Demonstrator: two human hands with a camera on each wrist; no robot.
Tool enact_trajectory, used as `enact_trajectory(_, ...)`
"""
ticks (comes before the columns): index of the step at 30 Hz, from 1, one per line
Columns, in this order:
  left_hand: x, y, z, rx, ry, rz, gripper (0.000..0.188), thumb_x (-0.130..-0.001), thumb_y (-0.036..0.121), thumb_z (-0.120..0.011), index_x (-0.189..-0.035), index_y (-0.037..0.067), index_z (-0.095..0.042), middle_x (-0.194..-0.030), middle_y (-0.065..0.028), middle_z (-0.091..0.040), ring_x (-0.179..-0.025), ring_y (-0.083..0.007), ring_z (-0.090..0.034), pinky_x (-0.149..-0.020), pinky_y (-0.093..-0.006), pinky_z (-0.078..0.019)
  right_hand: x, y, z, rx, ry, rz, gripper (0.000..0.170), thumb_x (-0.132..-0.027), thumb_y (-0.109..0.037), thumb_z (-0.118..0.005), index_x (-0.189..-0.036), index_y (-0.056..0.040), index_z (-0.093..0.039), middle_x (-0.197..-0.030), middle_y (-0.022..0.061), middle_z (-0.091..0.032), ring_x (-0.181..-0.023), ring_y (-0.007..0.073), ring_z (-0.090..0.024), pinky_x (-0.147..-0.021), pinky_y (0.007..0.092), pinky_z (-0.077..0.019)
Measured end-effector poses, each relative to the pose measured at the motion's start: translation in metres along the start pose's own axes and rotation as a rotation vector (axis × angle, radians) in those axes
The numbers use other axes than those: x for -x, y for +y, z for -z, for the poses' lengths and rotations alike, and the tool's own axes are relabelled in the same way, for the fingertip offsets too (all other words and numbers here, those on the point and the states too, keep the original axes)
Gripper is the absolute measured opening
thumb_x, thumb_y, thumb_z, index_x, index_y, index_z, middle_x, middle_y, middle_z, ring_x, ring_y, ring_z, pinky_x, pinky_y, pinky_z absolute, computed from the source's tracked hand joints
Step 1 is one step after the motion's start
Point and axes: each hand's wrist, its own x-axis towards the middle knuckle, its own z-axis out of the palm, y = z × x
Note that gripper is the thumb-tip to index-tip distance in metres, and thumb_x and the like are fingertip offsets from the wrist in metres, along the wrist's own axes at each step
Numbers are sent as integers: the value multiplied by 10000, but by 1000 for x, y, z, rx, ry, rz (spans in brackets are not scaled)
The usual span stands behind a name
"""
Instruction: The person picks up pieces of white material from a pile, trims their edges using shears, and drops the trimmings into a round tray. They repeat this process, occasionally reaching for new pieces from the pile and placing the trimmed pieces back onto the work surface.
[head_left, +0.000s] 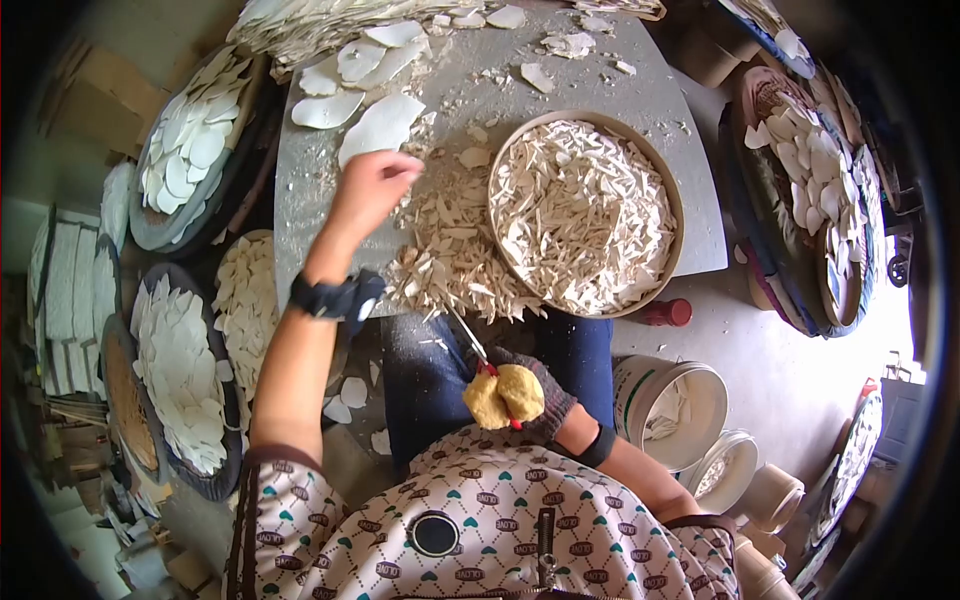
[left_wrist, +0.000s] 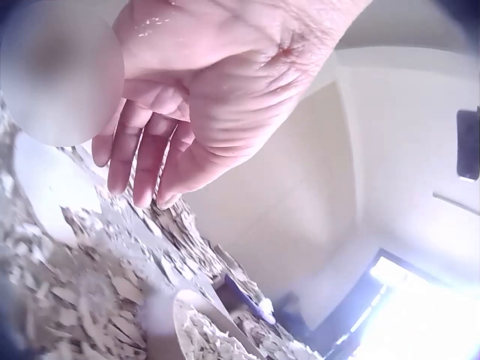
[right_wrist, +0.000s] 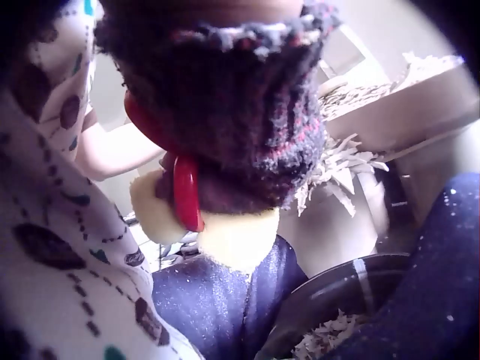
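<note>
Scissors (head_left: pixel 470 336), stiff, probably best held by their foam-padded handles (right_wrist: pixel 187 193), are gripped by the gloved right hand (head_left: pixel 552 397) beside the surface (head_left: pixel 650 85); the relaxed, empty left hand (head_left: pixel 372 194) hovers near light, likely brittle white slices (head_left: pixel 382 122).

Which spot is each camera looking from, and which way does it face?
Head: on the head, facing down at the table and round tray; left hand, gloved right hand, patterned top and trousers show.
Left wrist: at that wrist, facing past the bare palm to pale chips, wall and bright light.
Right wrist: at that wrist, facing the glove, top, trousers and dark tub.
Shared: head and right wrist both show the red handle and yellow padding.
</note>
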Motion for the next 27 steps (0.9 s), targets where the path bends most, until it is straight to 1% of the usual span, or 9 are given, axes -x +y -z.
enact_trajectory(2, -40, -6, -35, -211, -88, -54, 137, -765, 49, -600, -888, 18, -652, -849, -64, -662, -776, -141, -613, -702, -261, -471, 3, 4, 17, -37, 60, -8, 144, -872, -45, -492, -1007, -26, -536, -938, 70, -589, -867, 189, -599, -791, 325, -503)
enact_trajectory(3, -53, -6, -51, -292, -75, -67, 168, -746, 36, -587, -902, 24, -648, -879, -85, -655, -804, -185, -617, -721, -282, -476, 11, -1, 4, 373, 63, 137, 134, -885, -66, -480, -999, -27, -537, -927, 66, -590, -865, 190, -598, -781, 319, -499)
enact_trajectory(6, -70, -23, -82, -567, -38, -214, 284, -706, -4, -519, -970, 31, -619, -1000, -135, -611, -951, -330, -561, -829, -366, -456, 16, -7, -8, 382, 166, 105, 131, -902, -91, -463, -981, -27, -545, -907, 63, -593, -858, 187, -600, -770, 314, -498)
enact_trajectory(8, -72, -27, -87, -631, 5, -179, 255, -732, 10, -541, -976, 8, -613, -977, -128, -627, -871, -273, -608, -779, -340, -478, 15, -10, -11, 343, 245, 88, 128, -907, -97, -458, -959, -35, -556, -882, 59, -597, -833, 180, -601, -766, 310, -499)
enact_trajectory(13, -63, -40, -67, 192, -106, 233, 202, -828, 80, -560, -997, -19, -610, -868, -82, -647, -722, -122, -615, -628, -239, -504, 10, -1, 21, 31, 141, 70, 134, -912, -109, -448, -953, -31, -550, -884, 62, -592, -821, 187, -598, -766, 314, -499)
enact_trajectory(17, -30, -14, -40, 507, -140, 399, 209, -834, 72, -542, -1006, -33, -601, -824, -73, -645, -697, -124, -615, -627, -223, -505, 15, -9, -5, 670, 118, 180, 124, -873, -55, -480, -985, -38, -529, -917, 63, -576, -855, 190, -589, -776, 319, -495)
enact_trajectory(21, -20, -15, -24, 273, -449, 382, 194, -808, 56, -537, -956, -18, -637, -806, -65, -648, -677, -108, -605, -608, -227, -490, 11, -1, 12, 370, 117, 120, 159, -842, -12, -502, -994, -48, -529, -926, 59, -575, -869, 179, -584, -790, 316, -489)
enact_trajectory(24, -39, -16, -30, -10, -456, 144, 184, -777, 47, -558, -925, 1, -657, -813, -60, -652, -679, -96, -598, -604, -227, -474, 16, 1, 11, 307, 106, 131, 129, -857, -29, -493, -977, -44, -539, -922, 62, -584, -862, 180, -587, -795, 319, -489)
enact_trajectory(27, -91, -26, -56, -173, -237, 68, 204, -748, 43, -581, -936, 41, -661, -824, -70, -649, -702, -138, -600, -642, -259, -473, 17, -1, 5, 191, 170, 83, 113, -892, -82, -466, -943, -32, -553, -897, 70, -599, -829, 191, -594, -788, 326, -489)
